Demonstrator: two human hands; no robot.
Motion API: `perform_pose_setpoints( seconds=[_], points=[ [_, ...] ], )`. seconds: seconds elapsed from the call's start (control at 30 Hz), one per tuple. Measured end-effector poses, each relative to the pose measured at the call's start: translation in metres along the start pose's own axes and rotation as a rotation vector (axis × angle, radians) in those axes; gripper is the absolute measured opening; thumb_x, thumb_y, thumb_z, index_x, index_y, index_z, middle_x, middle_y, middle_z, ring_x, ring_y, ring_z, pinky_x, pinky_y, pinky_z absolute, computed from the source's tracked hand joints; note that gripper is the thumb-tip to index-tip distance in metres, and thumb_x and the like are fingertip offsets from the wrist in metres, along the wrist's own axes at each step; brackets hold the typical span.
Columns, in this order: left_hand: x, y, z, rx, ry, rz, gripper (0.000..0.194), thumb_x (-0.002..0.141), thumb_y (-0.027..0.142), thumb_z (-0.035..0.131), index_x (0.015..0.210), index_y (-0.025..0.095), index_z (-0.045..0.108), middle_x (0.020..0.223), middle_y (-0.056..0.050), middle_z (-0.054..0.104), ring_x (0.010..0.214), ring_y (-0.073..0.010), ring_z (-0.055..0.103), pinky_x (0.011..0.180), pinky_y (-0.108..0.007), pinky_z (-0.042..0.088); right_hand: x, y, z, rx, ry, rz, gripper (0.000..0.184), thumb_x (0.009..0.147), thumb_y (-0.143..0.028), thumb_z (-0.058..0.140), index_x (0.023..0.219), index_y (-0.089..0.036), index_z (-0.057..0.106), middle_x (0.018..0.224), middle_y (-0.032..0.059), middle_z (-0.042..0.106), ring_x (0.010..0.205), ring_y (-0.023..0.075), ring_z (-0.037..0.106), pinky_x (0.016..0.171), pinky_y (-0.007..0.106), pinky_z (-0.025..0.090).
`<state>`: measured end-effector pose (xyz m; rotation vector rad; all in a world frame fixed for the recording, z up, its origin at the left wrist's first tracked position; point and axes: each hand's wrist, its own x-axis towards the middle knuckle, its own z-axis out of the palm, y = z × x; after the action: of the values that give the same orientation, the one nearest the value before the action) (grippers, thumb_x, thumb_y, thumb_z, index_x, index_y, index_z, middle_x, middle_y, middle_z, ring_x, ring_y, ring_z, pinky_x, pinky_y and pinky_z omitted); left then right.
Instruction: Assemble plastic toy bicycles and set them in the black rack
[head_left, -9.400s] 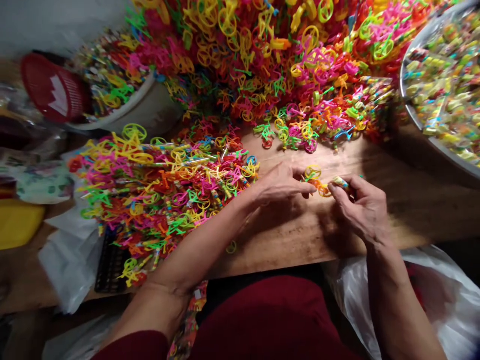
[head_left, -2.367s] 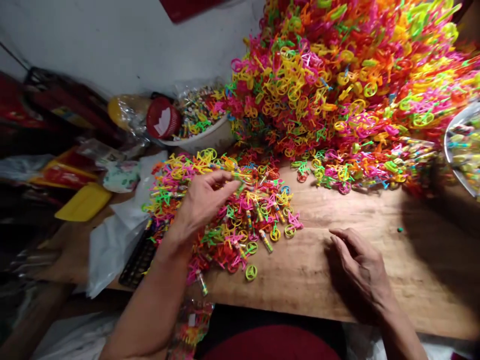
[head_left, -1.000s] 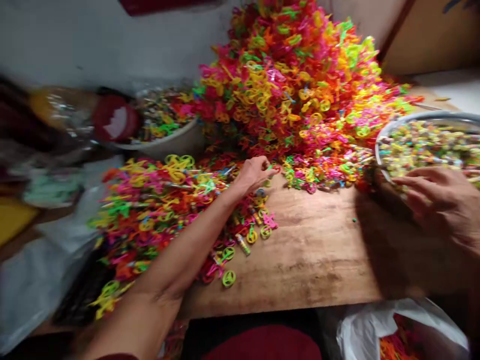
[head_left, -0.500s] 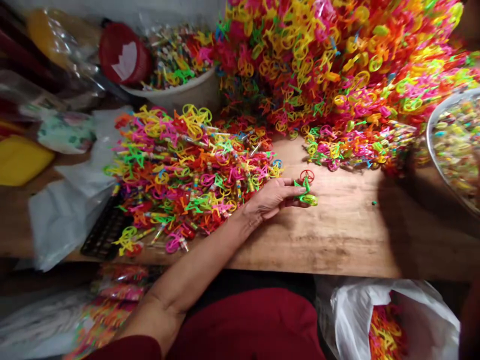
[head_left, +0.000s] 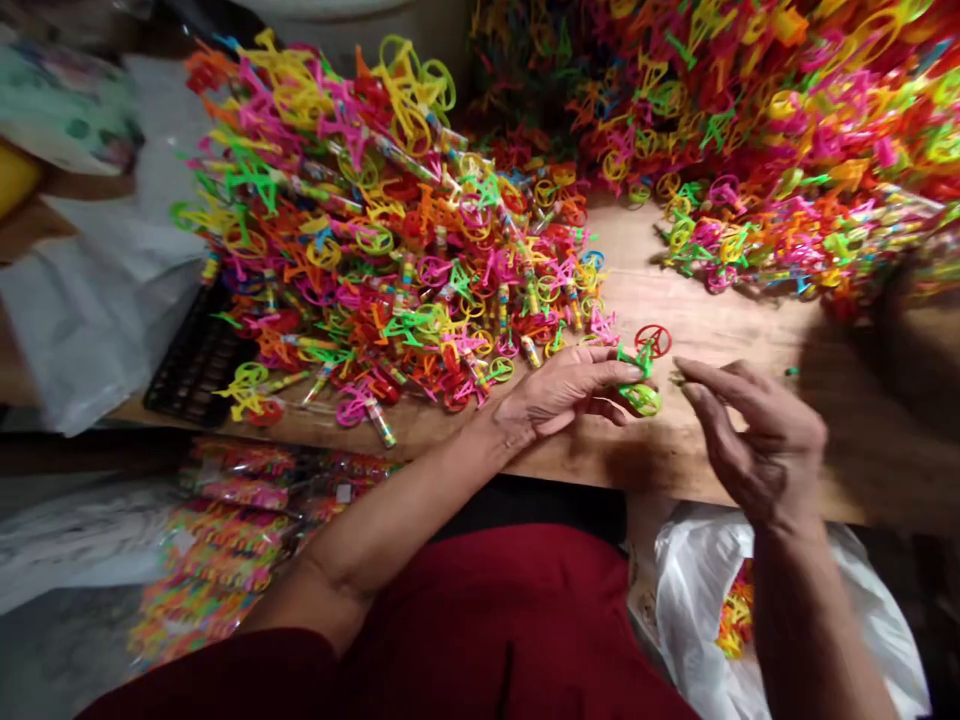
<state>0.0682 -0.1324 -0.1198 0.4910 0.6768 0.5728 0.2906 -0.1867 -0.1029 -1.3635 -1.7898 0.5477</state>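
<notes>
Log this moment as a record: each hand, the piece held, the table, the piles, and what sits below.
Left hand: the left hand grips a green plastic piece
Piece held: has a red wheel and a yellow-green wheel
Right hand: the right hand is beside it, thumb and forefinger close together; any item pinched is unclear
Table: bare wood between the piles
Piles: mixed colorful pieces at left and far right
Below: white plastic bag at right; colorful packets at left

Green toy bicycle, one red wheel, hand-held.
</notes>
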Motion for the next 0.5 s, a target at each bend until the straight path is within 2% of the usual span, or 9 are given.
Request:
perform_pose_setpoints(
  seconds=[0.1, 0.17, 0.3, 0.5],
  points=[
    [-0.006, -0.006, -0.004, -0.026, -0.025, 0.028, 0.012, 0.086, 0.018, 0.076, 0.093, 0.010, 0.070, 0.082, -0.004, 0.074, 0.066, -0.0105, 0.070, 0.061, -0.021, 0.058, -0.012, -0.003, 0.037, 0.137, -0.015, 0.047, 0.026, 0.100, -0.023, 0.061, 0.121, -0.026, 0.075, 0.090, 0.0027, 0.070, 0.079, 0.0146, 0.066, 0.070, 0.030, 0.052],
    [-0.007, -0.010, -0.007, -0.009, -0.048, 0.027, 0.011, 0.088, 0.019, 0.074, 0.094, 0.010, 0.070, 0.083, -0.006, 0.075, 0.065, -0.0112, 0.070, 0.061, -0.022, 0.059, -0.019, -0.001, 0.050, 0.225, 0.032, 0.136, 0.021, 0.098, -0.026, 0.064, 0.116, -0.025, 0.075, 0.093, 0.0028, 0.072, 0.080, 0.0150, 0.068, 0.070, 0.029, 0.054],
    [-0.006, -0.012, -0.010, 0.042, -0.065, -0.009, 0.019, 0.088, 0.025, 0.077, 0.099, 0.012, 0.070, 0.089, -0.008, 0.078, 0.069, -0.0146, 0.073, 0.063, -0.025, 0.060, -0.026, 0.002, 0.057, 0.328, 0.154, 0.250, 0.014, 0.095, -0.032, 0.070, 0.106, -0.024, 0.073, 0.095, 0.0035, 0.074, 0.081, 0.0160, 0.070, 0.072, 0.029, 0.057],
    [-0.002, -0.011, -0.012, 0.067, -0.116, -0.015, 0.031, 0.086, 0.037, 0.081, 0.102, 0.013, 0.069, 0.089, -0.008, 0.078, 0.068, -0.0154, 0.074, 0.063, -0.025, 0.059, -0.024, -0.002, 0.057, 0.313, 0.164, 0.185, 0.012, 0.095, -0.029, 0.069, 0.105, -0.024, 0.071, 0.092, 0.0034, 0.070, 0.084, 0.0174, 0.067, 0.073, 0.031, 0.055]
  ],
)
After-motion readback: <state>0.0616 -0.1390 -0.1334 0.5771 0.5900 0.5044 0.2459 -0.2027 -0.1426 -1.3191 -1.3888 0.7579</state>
